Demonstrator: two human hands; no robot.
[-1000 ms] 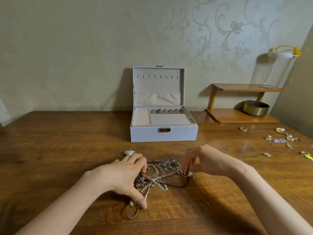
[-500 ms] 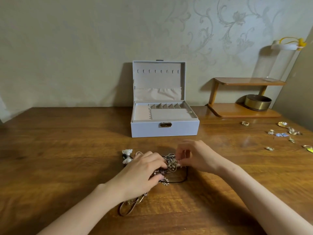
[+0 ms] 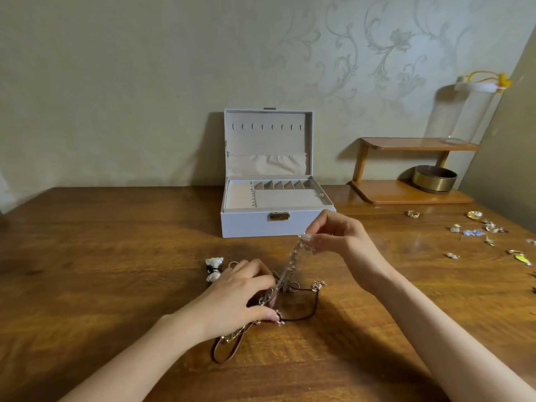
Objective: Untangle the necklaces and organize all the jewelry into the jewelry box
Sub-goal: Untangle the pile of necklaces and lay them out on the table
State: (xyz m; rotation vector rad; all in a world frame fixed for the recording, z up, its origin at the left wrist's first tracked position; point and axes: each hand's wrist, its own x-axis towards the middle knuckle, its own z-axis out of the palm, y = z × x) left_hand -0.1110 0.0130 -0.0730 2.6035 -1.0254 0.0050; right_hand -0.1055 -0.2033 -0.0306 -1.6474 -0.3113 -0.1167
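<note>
Head view: the left hand [image 3: 240,300] lies palm down on the surface [image 3: 116,256], midway between the left and right edges and nearer the near edge. It covers the necklace tangle [image 3: 268,297]. Its fingers [image 3: 261,271] are curled and, together with the thumb, clamp the tangle against the surface.

The right hand [image 3: 339,239] is raised above the surface, just in front of the right front corner of the jewelry box [image 3: 249,224]. Its fingers [image 3: 308,237] are closed together, pinching the upper end of a bundle of chain strands [image 3: 293,259]. The strands run taut, slanting down and to the left from the pinch into the tangle under the left hand.

A black cord [image 3: 314,311] loops out of the tangle to the right and lies flat on the surface. A brown strap loop [image 3: 226,351] extends from beneath the left hand toward the near edge. A white bow-shaped piece [image 3: 214,269] lies just beside the left hand, on its far left side.

The jewelry box stands at the middle of the far edge, against the wall, with its lid open and upright and its clasp facing the person. Small jewelry pieces [image 3: 475,232] are scattered along the right edge, well apart from both hands. A wooden shelf [image 3: 406,195] occupies the far right corner, with a brass-coloured tin [image 3: 434,179] on its lower tier.
</note>
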